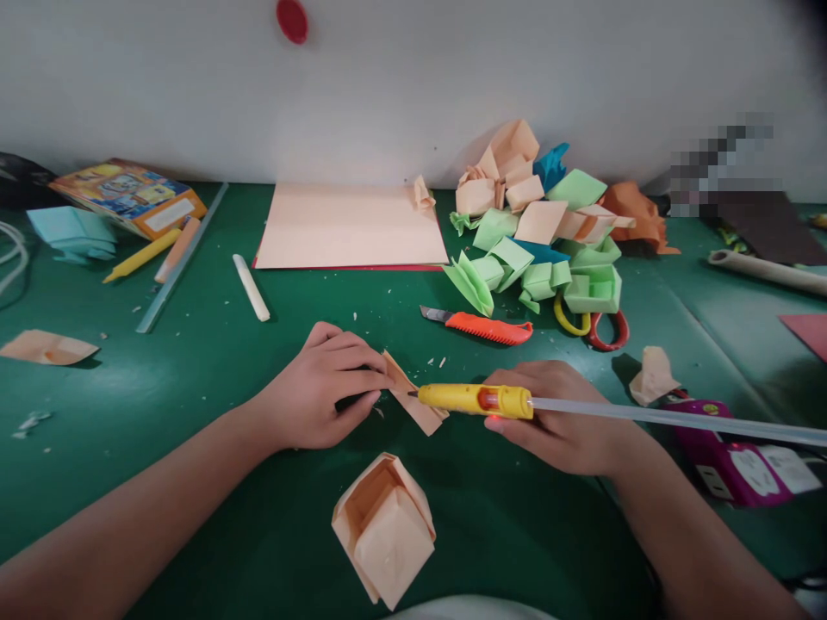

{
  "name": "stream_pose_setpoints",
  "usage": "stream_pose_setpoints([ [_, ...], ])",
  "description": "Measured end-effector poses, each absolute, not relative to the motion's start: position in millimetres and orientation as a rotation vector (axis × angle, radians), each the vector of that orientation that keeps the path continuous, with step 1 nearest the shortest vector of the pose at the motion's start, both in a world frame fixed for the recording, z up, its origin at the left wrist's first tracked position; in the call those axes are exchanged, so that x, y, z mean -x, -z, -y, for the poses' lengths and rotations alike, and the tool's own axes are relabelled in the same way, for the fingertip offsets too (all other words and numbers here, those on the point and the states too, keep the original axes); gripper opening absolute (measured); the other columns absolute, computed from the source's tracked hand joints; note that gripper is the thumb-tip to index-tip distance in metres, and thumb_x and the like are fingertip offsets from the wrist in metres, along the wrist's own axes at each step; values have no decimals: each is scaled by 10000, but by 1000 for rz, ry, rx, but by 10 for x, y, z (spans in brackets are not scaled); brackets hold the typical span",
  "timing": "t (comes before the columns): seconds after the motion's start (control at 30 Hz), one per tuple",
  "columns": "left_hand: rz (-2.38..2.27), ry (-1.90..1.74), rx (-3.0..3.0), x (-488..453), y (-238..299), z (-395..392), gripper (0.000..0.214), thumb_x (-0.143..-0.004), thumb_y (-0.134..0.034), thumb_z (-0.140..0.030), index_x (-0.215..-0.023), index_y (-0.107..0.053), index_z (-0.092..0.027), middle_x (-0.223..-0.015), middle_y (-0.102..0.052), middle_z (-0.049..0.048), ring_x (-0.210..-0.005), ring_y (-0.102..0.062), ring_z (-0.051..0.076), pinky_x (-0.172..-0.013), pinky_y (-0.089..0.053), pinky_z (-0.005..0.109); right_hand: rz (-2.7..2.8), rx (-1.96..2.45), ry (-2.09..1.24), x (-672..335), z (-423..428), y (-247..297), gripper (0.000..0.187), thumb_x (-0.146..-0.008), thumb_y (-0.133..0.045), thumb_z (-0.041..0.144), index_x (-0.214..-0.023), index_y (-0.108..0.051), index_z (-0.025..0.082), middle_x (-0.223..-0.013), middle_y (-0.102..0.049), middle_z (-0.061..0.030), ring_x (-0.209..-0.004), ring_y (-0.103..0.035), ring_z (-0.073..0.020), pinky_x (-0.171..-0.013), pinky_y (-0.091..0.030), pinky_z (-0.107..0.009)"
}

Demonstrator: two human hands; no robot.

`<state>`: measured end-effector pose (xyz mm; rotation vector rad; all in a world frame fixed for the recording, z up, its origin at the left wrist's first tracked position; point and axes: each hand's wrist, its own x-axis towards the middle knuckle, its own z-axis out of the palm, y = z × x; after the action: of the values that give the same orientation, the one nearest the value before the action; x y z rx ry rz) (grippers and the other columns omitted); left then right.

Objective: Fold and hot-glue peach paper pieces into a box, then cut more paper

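My right hand (556,422) is wrapped round a yellow hot glue gun (475,399). A long clear glue stick (678,418) runs out of its back end to the right. The gun's dark nozzle points left and meets, or hangs just over, a folded peach paper strip (414,403). At the strip's upper left end, the fingertips of my left hand (336,387) pinch its edge against the table. Nearer to me lies a folded peach paper box shape (388,534), its hollow side facing up and left.
Behind my hands lie an orange utility knife (488,328), scissors with yellow and red handles (607,331), a heap of folded papers (536,232) and peach sheets (352,226). A purple power socket (736,456) sits right; a white stick (251,288) and yellow crayon-like stick (143,255) lie left.
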<state>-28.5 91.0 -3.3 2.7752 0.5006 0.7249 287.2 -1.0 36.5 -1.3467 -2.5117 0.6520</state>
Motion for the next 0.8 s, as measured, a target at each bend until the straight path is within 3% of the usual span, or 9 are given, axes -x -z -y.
stream_pose_setpoints([
  [0.3, -438, -691, -2729, 297, 65, -936, 254, -958, -592, -149, -1152, -732, -234, -1113, -790, 46, -1039, -687, 220, -919, -496, 419, 2573, 1405, -490, -2850, 10, -335, 414, -1090, -354, 509, -836, -515, 225, -741, -611, -20, -633, -517, -178, -624, -308, -335],
  [0.63, -409, -731, -2725, 269, 23, -928, 312, -940, -583, -108, -1185, -723, -242, -1094, -793, 44, -1036, -710, 197, -932, -551, 384, 2567, 1455, -395, -2822, 31, -363, 389, -1072, -403, 500, -828, -526, 223, -675, -586, 2, -582, -499, -163, -597, -280, -321],
  [0.8, -420, -825, -2824, 261, 70, -938, 213, -997, -635, -221, -1203, -686, -194, -1100, -797, 55, -990, -733, 181, -861, -558, 327, 2557, 1373, -539, -2858, 8, -366, 363, -1064, -424, 509, -891, -563, 222, -726, -627, -6, -624, -537, -171, -624, -315, -316],
])
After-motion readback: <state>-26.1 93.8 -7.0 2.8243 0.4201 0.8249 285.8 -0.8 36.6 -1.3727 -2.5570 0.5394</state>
